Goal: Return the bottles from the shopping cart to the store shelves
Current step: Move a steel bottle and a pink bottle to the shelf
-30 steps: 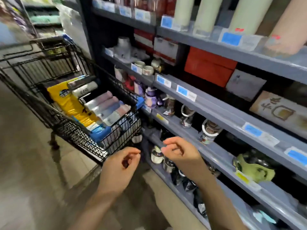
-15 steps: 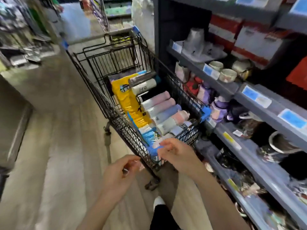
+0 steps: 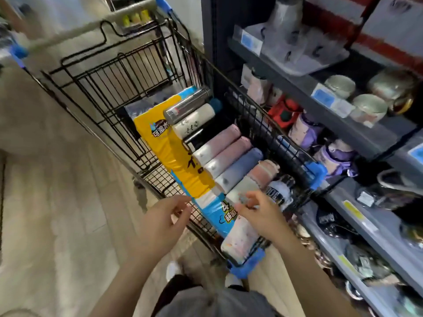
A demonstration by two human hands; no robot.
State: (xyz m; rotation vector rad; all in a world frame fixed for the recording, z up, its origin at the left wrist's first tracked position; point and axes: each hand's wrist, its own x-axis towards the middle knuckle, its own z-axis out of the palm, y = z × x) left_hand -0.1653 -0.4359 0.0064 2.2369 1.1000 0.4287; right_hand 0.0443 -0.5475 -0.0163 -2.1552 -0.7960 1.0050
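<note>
Hands hover at six o'clock over the near end of the shopping cart [image 3: 137, 92]. My left hand [image 3: 160, 223] hangs with fingers loosely curled, empty. My right hand [image 3: 258, 211] reaches over the bottles [image 3: 229, 154], fingers half bent and, I think, gripping nothing, though blur hides the tips. The bottles lie in a row beside the yellow pack [image 3: 174, 152], long axes running from seven to one o'clock, caps toward the store shelves [image 3: 343, 124]. My worry is that pulling one from the row sets its smooth round neighbours rolling, or it slips from a hasty grip.
</note>
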